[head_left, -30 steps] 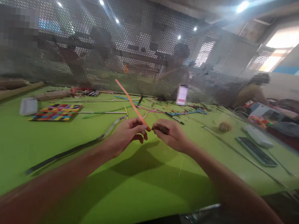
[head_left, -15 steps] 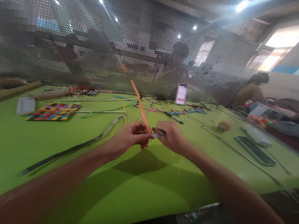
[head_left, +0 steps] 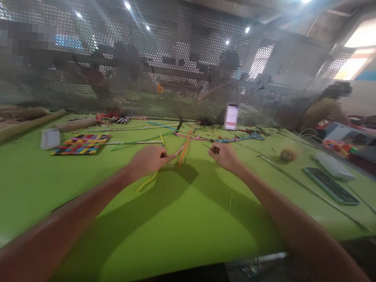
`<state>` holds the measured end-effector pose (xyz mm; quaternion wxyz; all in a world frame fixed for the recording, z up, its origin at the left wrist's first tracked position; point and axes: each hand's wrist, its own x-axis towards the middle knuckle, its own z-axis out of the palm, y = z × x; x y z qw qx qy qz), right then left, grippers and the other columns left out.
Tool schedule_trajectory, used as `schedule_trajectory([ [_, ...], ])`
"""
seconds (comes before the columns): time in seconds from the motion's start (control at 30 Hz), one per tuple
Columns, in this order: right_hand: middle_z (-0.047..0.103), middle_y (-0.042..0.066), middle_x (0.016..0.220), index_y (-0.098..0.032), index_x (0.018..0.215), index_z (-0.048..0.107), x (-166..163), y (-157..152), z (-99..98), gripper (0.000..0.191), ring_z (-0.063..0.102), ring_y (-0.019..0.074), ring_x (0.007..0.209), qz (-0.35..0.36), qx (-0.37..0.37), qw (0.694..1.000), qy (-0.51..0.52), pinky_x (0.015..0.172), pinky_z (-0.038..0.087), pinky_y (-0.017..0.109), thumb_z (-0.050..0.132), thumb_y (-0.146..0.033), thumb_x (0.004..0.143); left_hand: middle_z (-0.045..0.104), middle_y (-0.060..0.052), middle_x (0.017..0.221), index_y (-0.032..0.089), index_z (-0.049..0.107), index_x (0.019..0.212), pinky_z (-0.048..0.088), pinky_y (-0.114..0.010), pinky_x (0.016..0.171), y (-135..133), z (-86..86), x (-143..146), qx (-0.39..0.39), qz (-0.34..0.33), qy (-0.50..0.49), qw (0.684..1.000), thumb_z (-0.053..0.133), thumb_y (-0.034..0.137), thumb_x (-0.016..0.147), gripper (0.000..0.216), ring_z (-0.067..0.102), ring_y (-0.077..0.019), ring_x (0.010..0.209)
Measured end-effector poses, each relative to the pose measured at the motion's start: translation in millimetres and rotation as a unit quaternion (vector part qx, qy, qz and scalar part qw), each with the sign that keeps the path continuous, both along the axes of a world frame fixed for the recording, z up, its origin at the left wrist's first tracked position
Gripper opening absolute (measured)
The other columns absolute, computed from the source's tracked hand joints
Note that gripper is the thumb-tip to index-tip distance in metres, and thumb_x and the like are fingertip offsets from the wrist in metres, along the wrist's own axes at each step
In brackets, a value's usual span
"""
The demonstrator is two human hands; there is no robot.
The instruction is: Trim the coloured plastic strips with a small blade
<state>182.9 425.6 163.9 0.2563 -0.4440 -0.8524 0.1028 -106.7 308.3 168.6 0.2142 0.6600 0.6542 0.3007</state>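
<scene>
My left hand [head_left: 148, 158] is low over the table, beside a yellow strip [head_left: 148, 183] and a pink strip [head_left: 183, 147]. Its fingertips are blurred and reach to the right, so their grip cannot be made out. A long dark strip [head_left: 64, 204] runs under my left forearm; the rest of it is hidden. An orange strip [head_left: 186, 147] lies on the table between my hands. My right hand [head_left: 226, 157] is closed around a small knife [head_left: 215, 150], its thin blade pointing left.
A woven multicoloured mat [head_left: 82, 145] and a white box [head_left: 50, 139] are at left. A lit phone [head_left: 231, 117] stands at the back. At right lie a dark phone [head_left: 330, 185], a long stick [head_left: 315, 194] and a tangled brown ball [head_left: 287, 155]. A perforated screen [head_left: 180, 74] borders the green table.
The orange strip has left my left hand and now lies on the table. My left hand has moved left, my right hand right and away with the knife. The view has shifted slightly.
</scene>
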Motion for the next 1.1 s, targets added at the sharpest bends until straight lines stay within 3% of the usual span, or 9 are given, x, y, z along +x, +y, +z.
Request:
schedule_trajectory([
  [0.23, 0.071, 0.007, 0.082, -0.015, 0.084, 0.067, -1, 1, -0.9, 0.012, 0.054, 0.0130, 0.069, -0.017, 0.001, 1.000, -0.006, 0.066, 0.031, 0.025, 0.066, -0.024, 0.091, 0.062, -0.002, 0.061, 0.023, 0.063, 0.060, 0.028, -0.030, 0.065, 13, 4.5, -64, -0.042, 0.041, 0.126, 0.990, 0.086, 0.037, 0.069, 0.029, 0.054, -0.0222, 0.063],
  [0.4, 0.070, 0.007, 0.082, -0.015, 0.083, 0.067, -3, -2, 0.5, 0.011, 0.055, 0.0145, 0.070, -0.020, -0.001, 1.000, -0.006, 0.068, 0.032, 0.026, 0.066, -0.022, 0.092, 0.060, 0.000, 0.057, 0.023, 0.059, 0.061, 0.032, -0.029, 0.062, 15, 0.5, -79, -0.073, 0.042, 0.119, 0.989, 0.088, 0.036, 0.062, 0.032, 0.055, -0.0213, 0.062],
  [0.57, 0.070, 0.007, 0.082, -0.015, 0.083, 0.067, -6, -4, 2.1, 0.010, 0.054, 0.0141, 0.070, -0.024, 0.010, 1.000, -0.003, 0.067, 0.030, 0.026, 0.065, -0.020, 0.091, 0.055, 0.001, 0.045, 0.022, 0.057, 0.050, 0.030, -0.028, 0.055, 8, 12.4, -85, -0.107, 0.007, 0.062, 0.992, 0.091, 0.044, 0.052, 0.040, 0.047, -0.0160, 0.048],
  [0.7, 0.068, 0.005, 0.079, -0.014, 0.082, 0.066, -10, -17, 8.5, 0.009, 0.053, 0.0124, 0.070, 0.023, 0.046, 0.998, 0.044, 0.068, 0.032, 0.024, 0.066, -0.018, 0.091, 0.057, 0.002, 0.054, 0.021, 0.065, 0.068, 0.033, -0.026, 0.051, 3, 27.3, -67, -0.030, 0.004, -0.040, 0.999, 0.080, 0.059, 0.065, 0.041, 0.047, -0.0144, 0.050],
  [0.8, 0.067, 0.005, 0.081, -0.013, 0.087, 0.067, -18, -44, 13.3, 0.015, 0.052, 0.0114, 0.070, 0.148, 0.059, 0.982, 0.102, 0.069, 0.036, 0.023, 0.062, -0.023, 0.098, 0.049, 0.007, 0.054, 0.023, 0.058, 0.085, 0.030, -0.023, 0.045, -5, 32.7, -33, 0.048, 0.019, -0.126, 0.991, 0.068, 0.065, 0.081, 0.043, 0.041, -0.0115, 0.044],
  [0.87, 0.066, 0.004, 0.082, -0.013, 0.095, 0.070, -27, -67, 13.1, 0.023, 0.052, 0.0106, 0.069, 0.246, 0.045, 0.960, 0.125, 0.068, 0.038, 0.022, 0.060, -0.032, 0.104, 0.048, 0.008, 0.049, 0.024, 0.054, 0.082, 0.031, -0.022, 0.041, -14, 32.1, -6, 0.090, -0.009, -0.277, 0.957, 0.075, 0.058, 0.081, 0.041, 0.040, -0.0102, 0.039],
  [0.93, 0.064, 0.002, 0.078, -0.014, 0.105, 0.071, -36, -89, 9.7, 0.030, 0.049, 0.0099, 0.066, 0.306, 0.034, 0.944, 0.123, 0.067, 0.037, 0.022, 0.063, -0.042, 0.105, 0.050, 0.007, 0.048, 0.022, 0.054, 0.078, 0.032, -0.021, 0.038, -23, 29.5, 20, 0.096, -0.032, -0.358, 0.928, 0.077, 0.055, 0.084, 0.040, 0.041, -0.0090, 0.036],
  [1.0, 0.062, 0.001, 0.074, -0.014, 0.106, 0.072, -44, -105, 4.0, 0.036, 0.047, 0.0095, 0.064, 0.328, 0.037, 0.938, 0.105, 0.066, 0.036, 0.022, 0.070, -0.050, 0.101, 0.053, 0.007, 0.051, 0.020, 0.059, 0.078, 0.035, -0.019, 0.037, -30, 26.5, 37, 0.116, -0.012, -0.399, 0.910, 0.083, 0.051, 0.082, 0.039, 0.044, -0.0078, 0.038],
  [1.1, 0.060, 0.000, 0.071, -0.014, 0.090, 0.070, -52, -118, -4.5, 0.039, 0.044, 0.0085, 0.062, 0.334, 0.021, 0.938, 0.087, 0.063, 0.032, 0.023, 0.073, -0.052, 0.098, 0.057, 0.006, 0.056, 0.020, 0.063, 0.077, 0.038, -0.018, 0.038, -33, 23.0, 46, 0.141, 0.013, -0.454, 0.880, 0.089, 0.045, 0.080, 0.037, 0.049, -0.0068, 0.039],
])
